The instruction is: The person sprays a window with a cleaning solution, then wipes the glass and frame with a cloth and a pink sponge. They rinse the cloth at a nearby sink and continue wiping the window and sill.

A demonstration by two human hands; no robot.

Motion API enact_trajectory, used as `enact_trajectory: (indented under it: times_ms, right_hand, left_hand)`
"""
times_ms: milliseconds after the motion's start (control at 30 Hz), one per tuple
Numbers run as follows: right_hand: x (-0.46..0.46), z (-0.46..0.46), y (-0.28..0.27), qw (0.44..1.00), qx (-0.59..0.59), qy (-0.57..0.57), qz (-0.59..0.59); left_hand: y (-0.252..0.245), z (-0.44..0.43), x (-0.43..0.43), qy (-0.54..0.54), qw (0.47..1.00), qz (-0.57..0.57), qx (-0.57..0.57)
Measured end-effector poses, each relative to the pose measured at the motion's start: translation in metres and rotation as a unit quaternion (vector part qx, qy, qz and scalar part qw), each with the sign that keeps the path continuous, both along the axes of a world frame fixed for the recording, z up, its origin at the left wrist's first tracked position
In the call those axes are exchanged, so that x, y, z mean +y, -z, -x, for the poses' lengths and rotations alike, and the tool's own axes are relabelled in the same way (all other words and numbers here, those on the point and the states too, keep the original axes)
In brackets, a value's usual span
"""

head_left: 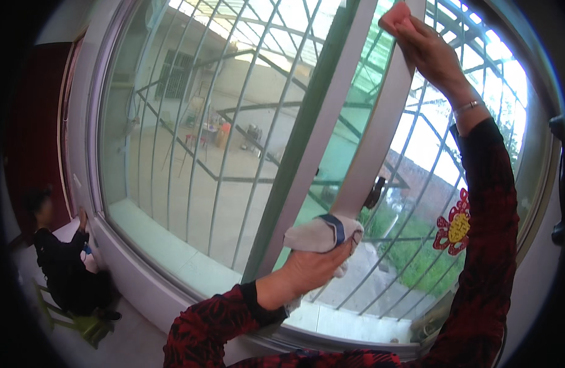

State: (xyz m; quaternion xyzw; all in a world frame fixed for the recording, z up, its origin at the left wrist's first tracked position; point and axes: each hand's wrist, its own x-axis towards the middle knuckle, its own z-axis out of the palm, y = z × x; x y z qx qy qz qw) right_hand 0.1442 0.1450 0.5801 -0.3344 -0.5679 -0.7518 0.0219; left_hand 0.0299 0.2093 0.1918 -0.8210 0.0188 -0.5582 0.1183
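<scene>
My right hand (427,53) is raised to the upper part of a sliding window's pale frame stile (386,119), its fingers closed on a pink sponge (396,19). Lower down, my left hand (305,271) grips a folded whitish cloth with a dark blue band (317,234) against the lower part of the same stile. A dark window latch (375,193) sits on the stile just above the cloth. To the left stands a second stile (319,115) with a green edge. A red and gold paper decoration (456,225) shows on the glass beside my right sleeve.
Metal security bars (211,106) stand outside the glass. A window sill (172,241) runs along the bottom. At the far left, a person in dark clothes (64,267) sits on a green chair (57,317) with one hand at the wall, near a dark red door (36,138).
</scene>
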Motion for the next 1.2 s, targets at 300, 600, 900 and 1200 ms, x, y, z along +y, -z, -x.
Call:
enact_trajectory:
  times_ms: [300, 600, 900, 1200]
  right_hand:
    - [-0.017, -0.016, 0.175, 0.982, 0.009, -0.006, 0.19]
    - [0.009, -0.014, 0.031, 0.998, -0.001, -0.061, -0.031]
    - [-0.019, 0.0, 0.179, 0.989, 0.022, -0.033, 0.143]
    - [-0.001, -0.023, 0.077, 0.999, 0.032, -0.024, 0.014]
  left_hand:
    - [0.005, -0.004, -0.001, -0.055, 0.997, -0.045, -0.014]
    - [0.005, 0.0, -0.004, -0.1, 0.992, -0.08, 0.015]
    - [0.005, 0.014, 0.003, -0.071, 0.993, -0.09, 0.028]
    - [-0.023, 0.012, -0.003, -0.065, 0.997, -0.041, -0.001]
